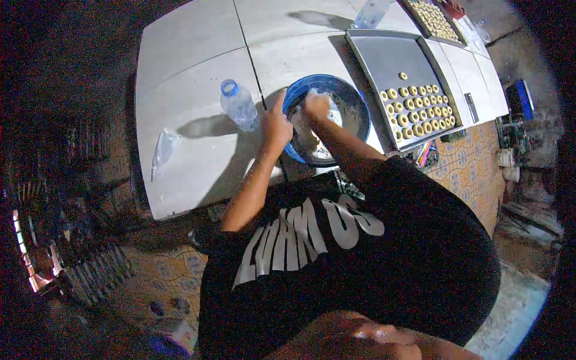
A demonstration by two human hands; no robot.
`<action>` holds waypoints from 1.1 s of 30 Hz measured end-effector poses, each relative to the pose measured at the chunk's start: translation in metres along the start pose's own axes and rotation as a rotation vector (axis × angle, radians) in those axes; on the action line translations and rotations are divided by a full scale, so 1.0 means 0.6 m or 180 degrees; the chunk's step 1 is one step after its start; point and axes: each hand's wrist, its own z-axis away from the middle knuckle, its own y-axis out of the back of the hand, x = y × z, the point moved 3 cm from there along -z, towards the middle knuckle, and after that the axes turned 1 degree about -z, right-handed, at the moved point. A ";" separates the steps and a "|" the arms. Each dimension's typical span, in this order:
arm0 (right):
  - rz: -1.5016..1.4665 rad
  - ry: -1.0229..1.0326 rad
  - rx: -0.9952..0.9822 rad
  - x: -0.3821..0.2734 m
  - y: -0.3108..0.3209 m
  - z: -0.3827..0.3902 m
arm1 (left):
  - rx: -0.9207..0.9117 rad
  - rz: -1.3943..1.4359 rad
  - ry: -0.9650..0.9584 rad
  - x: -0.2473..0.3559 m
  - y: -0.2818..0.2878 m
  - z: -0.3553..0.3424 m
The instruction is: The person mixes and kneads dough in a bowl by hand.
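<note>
Round blue bowl [354,99] of pale dough — left hand [276,125] grips its rim, right hand [316,105] closed inside around dough [303,135]; clear plastic bottle [238,105] just left, metal tray [390,63] of dough rings [418,111] right.

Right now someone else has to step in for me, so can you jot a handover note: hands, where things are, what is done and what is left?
Left hand grips the near rim of the blue bowl, steadying it.
Right hand is down inside the bowl, floury, in the pale dough.
Metal tray to the right: several rows of dough rings fill its near end, the far part bare.
A second tray further back is full.
Plastic water bottle stands left of the bowl.
Left: dough remains in the bowl; the near tray has room.
</note>
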 end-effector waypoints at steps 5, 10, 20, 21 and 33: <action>-0.3210 -0.1243 -0.1069 0.032 0.005 -0.026 | -0.0048 -0.0179 0.0350 -0.002 -0.006 0.000; -0.5533 -0.1793 -0.1430 -0.014 0.135 0.032 | 0.0043 -0.0274 0.0126 0.015 0.001 -0.002; -0.1804 0.1972 -0.2579 -0.023 0.118 0.106 | -0.0079 0.0163 0.0247 0.004 -0.028 0.004; -0.1531 0.1261 -0.2951 -0.016 0.091 0.112 | -0.0034 0.0150 0.0168 -0.002 -0.034 0.009; -0.1124 0.1523 -0.1577 -0.073 0.057 0.103 | -0.0308 0.1308 0.1059 -0.033 -0.041 0.026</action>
